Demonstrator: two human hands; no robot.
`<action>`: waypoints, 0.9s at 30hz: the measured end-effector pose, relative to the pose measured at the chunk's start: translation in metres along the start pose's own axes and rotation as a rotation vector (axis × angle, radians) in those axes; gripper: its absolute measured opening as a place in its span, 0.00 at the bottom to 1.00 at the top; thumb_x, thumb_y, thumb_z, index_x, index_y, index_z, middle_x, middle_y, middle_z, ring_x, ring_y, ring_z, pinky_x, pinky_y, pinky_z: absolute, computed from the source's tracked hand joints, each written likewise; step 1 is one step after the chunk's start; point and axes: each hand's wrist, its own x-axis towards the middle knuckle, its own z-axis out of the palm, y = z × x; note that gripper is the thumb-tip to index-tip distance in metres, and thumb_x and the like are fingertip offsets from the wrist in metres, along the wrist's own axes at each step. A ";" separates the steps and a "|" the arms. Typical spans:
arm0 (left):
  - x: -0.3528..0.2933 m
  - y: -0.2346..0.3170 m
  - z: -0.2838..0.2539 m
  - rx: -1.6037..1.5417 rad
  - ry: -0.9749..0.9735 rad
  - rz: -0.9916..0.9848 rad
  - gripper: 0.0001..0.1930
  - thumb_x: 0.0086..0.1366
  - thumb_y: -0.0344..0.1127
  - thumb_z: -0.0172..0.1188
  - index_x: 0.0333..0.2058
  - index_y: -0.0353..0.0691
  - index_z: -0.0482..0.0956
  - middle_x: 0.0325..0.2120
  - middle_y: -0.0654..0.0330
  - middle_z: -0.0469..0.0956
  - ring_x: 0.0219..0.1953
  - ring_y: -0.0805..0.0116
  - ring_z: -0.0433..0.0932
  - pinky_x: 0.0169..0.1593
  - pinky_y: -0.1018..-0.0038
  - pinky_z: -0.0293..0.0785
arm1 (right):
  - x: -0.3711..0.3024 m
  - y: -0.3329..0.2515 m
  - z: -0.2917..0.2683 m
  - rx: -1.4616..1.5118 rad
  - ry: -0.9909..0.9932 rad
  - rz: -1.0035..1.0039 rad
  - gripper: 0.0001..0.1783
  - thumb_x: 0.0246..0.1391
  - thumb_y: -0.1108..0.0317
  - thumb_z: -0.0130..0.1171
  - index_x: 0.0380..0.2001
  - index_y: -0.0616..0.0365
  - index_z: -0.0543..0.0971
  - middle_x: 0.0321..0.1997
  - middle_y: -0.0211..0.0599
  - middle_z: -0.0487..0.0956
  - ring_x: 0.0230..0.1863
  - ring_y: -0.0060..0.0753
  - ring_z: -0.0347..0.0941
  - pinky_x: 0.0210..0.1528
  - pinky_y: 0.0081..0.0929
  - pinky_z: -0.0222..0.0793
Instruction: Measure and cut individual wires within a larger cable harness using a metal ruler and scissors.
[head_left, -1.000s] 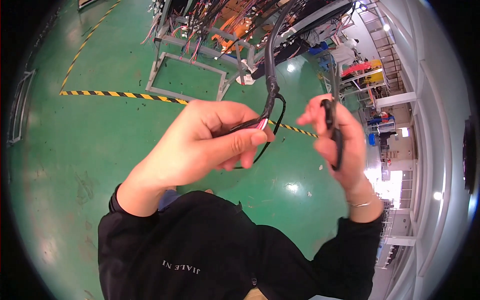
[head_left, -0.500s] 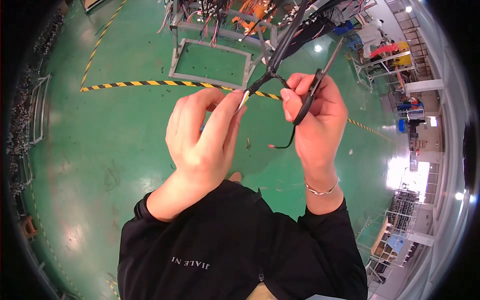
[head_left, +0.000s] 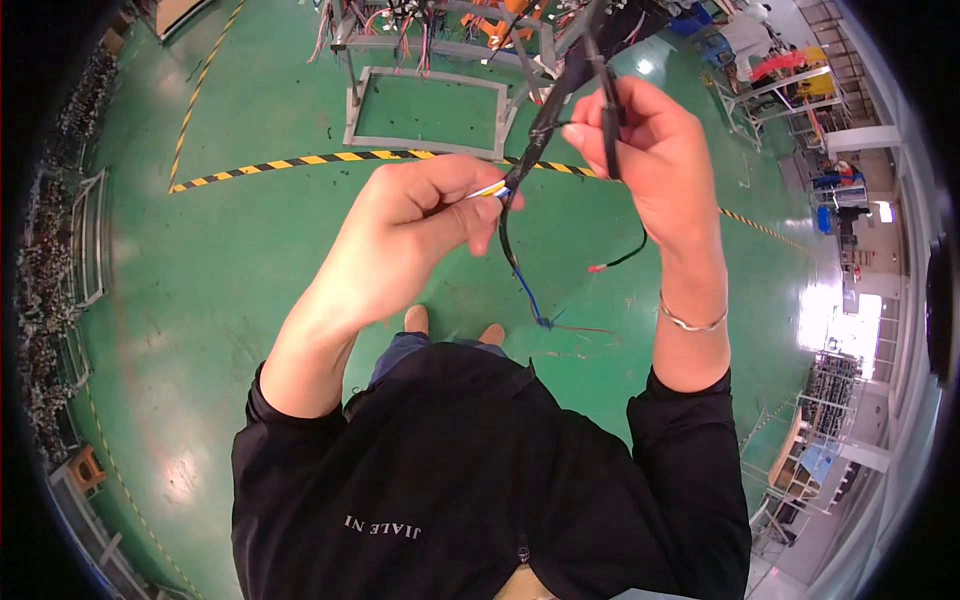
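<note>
A black-wrapped wire harness (head_left: 541, 133) comes down from the upper right between my hands. My left hand (head_left: 395, 230) is closed in a pinch on white, yellow and blue wires (head_left: 491, 189) at its lower end. Beside those fingertips hangs a dark branch ending in a frayed blue wire (head_left: 530, 290). My right hand (head_left: 665, 150) holds scissors (head_left: 610, 125) with black handles; their blades point up and are blurred. Its thumb and finger also pinch a thin black cable (head_left: 635, 252) running from the harness, whose red-tipped end dangles below the hand.
A grey metal frame (head_left: 430, 72) with bundles of wires stands ahead. Yellow-black tape (head_left: 330, 159) crosses the green floor (head_left: 250, 250). Racks of parts (head_left: 60, 330) line the left edge. At the upper right are a person (head_left: 745, 45) and a work table (head_left: 790, 100).
The dark branch with the blue wire now hangs free below my left fingertips. My right hand has moved right and up, and the scissors have turned more upright.
</note>
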 end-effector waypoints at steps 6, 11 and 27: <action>0.001 0.015 0.015 -0.251 0.008 -0.078 0.09 0.69 0.32 0.55 0.41 0.33 0.78 0.21 0.70 0.69 0.25 0.84 0.64 0.29 0.85 0.60 | -0.022 0.011 -0.002 -0.770 0.452 -0.387 0.26 0.40 0.74 0.73 0.43 0.61 0.72 0.42 0.35 0.73 0.44 0.34 0.71 0.45 0.31 0.68; 0.003 0.009 0.037 0.000 0.238 0.060 0.12 0.60 0.33 0.68 0.35 0.33 0.76 0.20 0.76 0.65 0.22 0.88 0.60 0.25 0.86 0.55 | -0.050 0.002 0.001 -1.217 0.590 -0.478 0.25 0.34 0.75 0.72 0.38 0.58 0.73 0.44 0.38 0.70 0.48 0.44 0.67 0.49 0.40 0.63; 0.000 0.005 0.044 -0.471 0.038 0.078 0.13 0.68 0.26 0.54 0.50 0.31 0.77 0.31 0.63 0.75 0.25 0.78 0.69 0.30 0.82 0.66 | -0.091 -0.011 0.009 -0.866 0.324 -0.295 0.21 0.36 0.73 0.71 0.30 0.64 0.69 0.30 0.36 0.67 0.27 0.32 0.67 0.28 0.28 0.64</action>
